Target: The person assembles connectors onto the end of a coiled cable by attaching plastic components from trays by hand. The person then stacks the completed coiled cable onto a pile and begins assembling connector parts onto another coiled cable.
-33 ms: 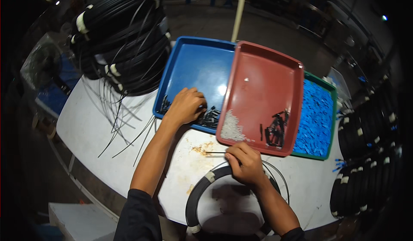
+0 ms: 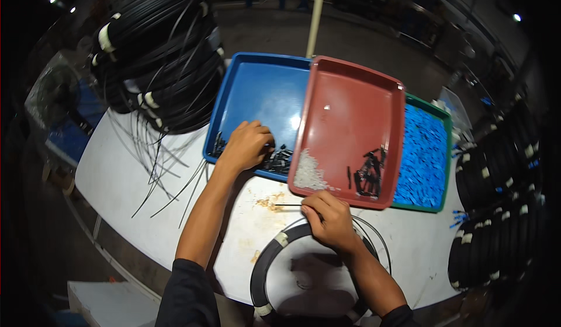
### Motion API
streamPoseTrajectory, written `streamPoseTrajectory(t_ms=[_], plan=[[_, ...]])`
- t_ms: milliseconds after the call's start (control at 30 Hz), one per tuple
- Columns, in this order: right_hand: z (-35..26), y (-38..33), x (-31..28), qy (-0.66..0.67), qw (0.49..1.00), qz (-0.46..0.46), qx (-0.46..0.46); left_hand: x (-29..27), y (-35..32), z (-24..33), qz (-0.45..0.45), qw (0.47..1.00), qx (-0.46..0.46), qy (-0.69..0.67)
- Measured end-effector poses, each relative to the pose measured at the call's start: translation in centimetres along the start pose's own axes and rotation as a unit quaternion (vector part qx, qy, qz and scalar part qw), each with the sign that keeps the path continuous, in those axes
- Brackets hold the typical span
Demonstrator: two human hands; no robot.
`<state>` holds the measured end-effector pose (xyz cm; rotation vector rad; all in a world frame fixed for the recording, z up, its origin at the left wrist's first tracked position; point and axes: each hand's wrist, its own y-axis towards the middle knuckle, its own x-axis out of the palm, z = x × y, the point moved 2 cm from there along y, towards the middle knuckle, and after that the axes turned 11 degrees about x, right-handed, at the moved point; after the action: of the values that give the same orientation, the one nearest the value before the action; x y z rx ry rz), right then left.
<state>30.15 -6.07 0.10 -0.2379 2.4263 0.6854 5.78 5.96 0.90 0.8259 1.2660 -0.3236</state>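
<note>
My left hand (image 2: pixel 249 145) reaches into the near side of a blue tray (image 2: pixel 266 84), over small black plastic pieces (image 2: pixel 279 160). Its fingers are curled together, and what they pinch, if anything, is hidden. My right hand (image 2: pixel 328 221) is closed around a thin black cable (image 2: pixel 288 205), whose short end sticks out to the left over the white table (image 2: pixel 239 233). Below that hand lies a coil of black cable (image 2: pixel 261 274), bound with pale tape; a loose loop of it curves out past my right wrist.
A red tray (image 2: pixel 350 111) overlaps the blue one and holds clear small pieces (image 2: pixel 310 172) and black sleeves (image 2: pixel 369 172). Beyond it a green tray (image 2: pixel 449 169) is full of blue pieces (image 2: pixel 422 157). Stacked black coils (image 2: pixel 160 64) rise at the left; more coils (image 2: pixel 497 245) stand right.
The view has shifted slightly, moving the trays a little left in the picture. Both hands keep nearly the same pose and place.
</note>
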Motion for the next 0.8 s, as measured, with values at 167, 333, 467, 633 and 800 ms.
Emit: streamPoseTrajectory(t_ms=[167,333,467,633,800], plan=[[0.9,-0.5,-2.8,0.007,0.996,-0.003,0.094,-1.4,0.4,3.8,0.125,0.981,-0.060,-0.137],[1.7,-3.1,-6.8,0.004,0.978,0.083,0.190,-1.6,0.2,8.2,0.209,0.970,-0.033,-0.121],[1.9,-5.4,-8.2,0.008,0.964,0.158,0.214,-1.1,0.8,10.8,0.240,0.931,-0.080,-0.264],[3.3,-7.5,-8.4,-0.032,0.959,0.211,0.186,-1.1,1.5,16.2,0.181,0.892,-0.111,-0.400],[3.6,-8.3,-8.1,-0.051,0.950,0.252,0.175,2.9,0.7,17.7,0.152,0.866,-0.110,-0.463]])
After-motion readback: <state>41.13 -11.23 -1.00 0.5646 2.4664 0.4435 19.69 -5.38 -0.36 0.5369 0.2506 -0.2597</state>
